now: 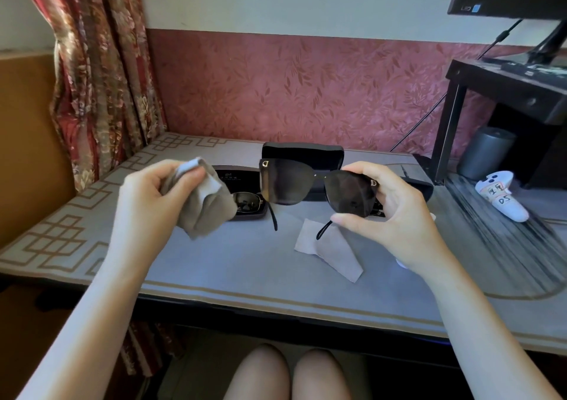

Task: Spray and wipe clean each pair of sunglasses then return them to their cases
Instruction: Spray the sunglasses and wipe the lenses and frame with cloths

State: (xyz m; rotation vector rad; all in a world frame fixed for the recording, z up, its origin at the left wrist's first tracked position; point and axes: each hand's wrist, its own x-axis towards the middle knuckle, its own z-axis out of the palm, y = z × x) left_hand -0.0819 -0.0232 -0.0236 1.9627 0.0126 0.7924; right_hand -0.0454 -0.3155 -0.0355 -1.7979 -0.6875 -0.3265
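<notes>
Two hands, wiping step: right hand (395,212) pinches large black dark-lensed sunglasses (285,181); left hand (150,197), at nine o'clock, clutches a bunched grey cloth (205,209). Next, probably: rub it across them.

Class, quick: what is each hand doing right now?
Left hand: grips a grey cloth.
Right hand: holds the black sunglasses by one lens.

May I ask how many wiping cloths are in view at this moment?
2. One grey cloth is bunched in the left hand. The pale cloth lies flat on the table, near the sunglasses held by the right hand. More could be hidden.
</notes>
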